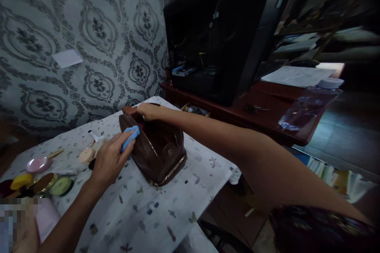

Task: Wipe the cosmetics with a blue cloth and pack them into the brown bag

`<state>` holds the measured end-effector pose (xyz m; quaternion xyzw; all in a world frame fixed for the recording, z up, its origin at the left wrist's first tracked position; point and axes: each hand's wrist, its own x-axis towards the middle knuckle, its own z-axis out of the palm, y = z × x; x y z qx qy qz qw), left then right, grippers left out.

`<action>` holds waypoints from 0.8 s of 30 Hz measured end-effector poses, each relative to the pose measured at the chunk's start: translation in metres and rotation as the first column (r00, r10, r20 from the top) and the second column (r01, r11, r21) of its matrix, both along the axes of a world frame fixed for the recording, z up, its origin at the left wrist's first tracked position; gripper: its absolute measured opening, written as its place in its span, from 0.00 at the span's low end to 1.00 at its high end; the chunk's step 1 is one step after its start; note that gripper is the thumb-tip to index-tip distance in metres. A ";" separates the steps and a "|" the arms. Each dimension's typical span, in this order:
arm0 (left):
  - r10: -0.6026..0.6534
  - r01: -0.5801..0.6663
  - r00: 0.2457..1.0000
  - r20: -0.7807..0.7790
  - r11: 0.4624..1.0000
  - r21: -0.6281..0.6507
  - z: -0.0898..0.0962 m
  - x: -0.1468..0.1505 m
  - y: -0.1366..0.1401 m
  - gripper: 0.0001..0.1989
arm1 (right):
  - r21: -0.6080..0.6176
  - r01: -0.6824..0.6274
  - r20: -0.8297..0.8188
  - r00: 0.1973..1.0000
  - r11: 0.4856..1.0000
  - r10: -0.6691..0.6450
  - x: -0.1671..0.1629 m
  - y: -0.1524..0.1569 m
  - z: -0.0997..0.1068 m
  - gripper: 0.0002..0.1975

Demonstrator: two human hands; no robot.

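A brown leather handbag (pixel 148 160) with gold zips stands unzipped on the table, its dark inside facing me. My left hand (pixel 109 157) pinches a small folded blue cloth (pixel 130 137) and presses it against the bag's left outer side. At the bag's far end, my right hand (pixel 148 111) is closed around the upper edge by the zip. Its fingertips are partly hidden behind the rim. Left of my left hand lie a beige round sponge (pixel 86 155) and a pink round compact (pixel 39 164).
A patterned white cloth (pixel 142 221) covers the table. Yellow and green round cases (pixel 61 185) lie at the left. On the right, a red-brown cabinet (pixel 237 120) bears a black television (pixel 213 43), keys (pixel 257 108), papers (pixel 297 76) and a clear bottle (pixel 310 104).
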<state>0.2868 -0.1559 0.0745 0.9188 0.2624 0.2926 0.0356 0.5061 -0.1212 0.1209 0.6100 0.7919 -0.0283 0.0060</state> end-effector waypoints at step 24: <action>0.011 -0.011 1.000 0.026 1.000 0.025 -0.002 0.000 -0.001 0.23 | 0.056 -0.051 0.123 0.991 0.997 0.044 0.001 0.017 -0.027 0.16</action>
